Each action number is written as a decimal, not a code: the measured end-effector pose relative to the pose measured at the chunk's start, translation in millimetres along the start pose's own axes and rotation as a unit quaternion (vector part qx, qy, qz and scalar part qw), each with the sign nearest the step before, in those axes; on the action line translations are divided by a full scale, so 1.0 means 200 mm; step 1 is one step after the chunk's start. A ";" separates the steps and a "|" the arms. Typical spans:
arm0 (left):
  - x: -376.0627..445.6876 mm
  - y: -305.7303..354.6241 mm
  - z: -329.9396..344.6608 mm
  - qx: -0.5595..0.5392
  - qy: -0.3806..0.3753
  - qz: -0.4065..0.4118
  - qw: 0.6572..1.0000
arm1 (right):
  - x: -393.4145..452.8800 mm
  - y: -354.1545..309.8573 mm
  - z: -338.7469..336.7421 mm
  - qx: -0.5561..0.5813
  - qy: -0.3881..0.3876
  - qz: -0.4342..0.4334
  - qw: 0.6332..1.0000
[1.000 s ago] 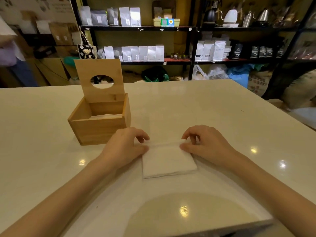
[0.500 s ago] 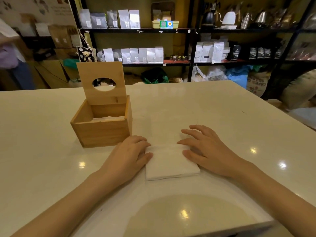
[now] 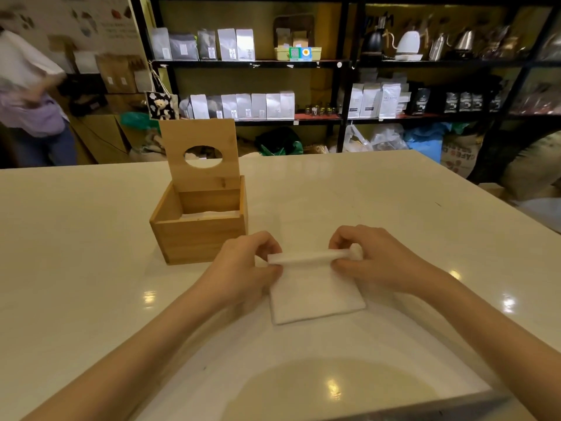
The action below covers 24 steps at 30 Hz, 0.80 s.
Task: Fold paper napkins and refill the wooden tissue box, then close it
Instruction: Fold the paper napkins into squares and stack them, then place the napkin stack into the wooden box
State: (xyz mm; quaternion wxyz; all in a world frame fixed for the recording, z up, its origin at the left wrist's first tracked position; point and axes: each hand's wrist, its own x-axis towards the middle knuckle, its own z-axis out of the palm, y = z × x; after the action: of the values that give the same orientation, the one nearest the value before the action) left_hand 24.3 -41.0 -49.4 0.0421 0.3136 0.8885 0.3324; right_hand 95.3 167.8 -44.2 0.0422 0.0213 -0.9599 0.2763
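A glossy cream-white table [image 3: 394, 208] reflected ceiling lights. Behind it stood black metal shelving [image 3: 344, 86] stocked with white and silver pouches [image 3: 243, 106] and kettles [image 3: 408, 44].

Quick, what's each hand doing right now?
Left hand: shut on the napkin, pinching its far edge.
Right hand: shut on the napkin's far edge too.

A coffee shop: black shelves [image 3: 252, 63] at 12 o'clock carry white coffee bags [image 3: 258, 105], kettles [image 3: 408, 44] at 1 o'clock, burlap sacks [image 3: 458, 154] beyond the counter [image 3: 91, 253].
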 end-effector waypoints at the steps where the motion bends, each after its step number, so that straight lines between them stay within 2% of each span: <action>1: 0.00 0.01 -0.03 0.006 0.004 0.003 1.000 | 0.01 -0.02 -0.02 0.000 0.004 -0.004 1.000; 5: 0.00 0.03 -0.16 0.034 0.007 0.013 0.999 | 0.05 -0.12 -0.11 -0.015 0.027 -0.008 0.999; 8: -0.01 0.04 -0.29 0.012 0.013 0.020 1.000 | 0.10 -0.21 -0.17 -0.014 0.054 -0.046 0.997; 14: 0.00 0.00 -0.54 0.007 0.088 0.032 0.996 | 0.28 -0.36 -0.20 0.031 0.083 -0.080 0.993; 19: 0.10 -0.15 -0.71 0.031 0.085 -0.046 0.995 | 0.47 -0.45 -0.12 0.074 0.070 -0.060 0.993; 24: 0.24 -0.30 -0.76 0.024 0.059 -0.147 0.987 | 0.64 -0.48 -0.02 0.117 0.037 0.018 0.992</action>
State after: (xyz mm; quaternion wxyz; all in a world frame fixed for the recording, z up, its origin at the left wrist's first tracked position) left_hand -89.4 -134.1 37.1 0.0304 0.1605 0.9337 0.3187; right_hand -25.2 87.3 22.0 0.0701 -0.0012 -0.9191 0.3877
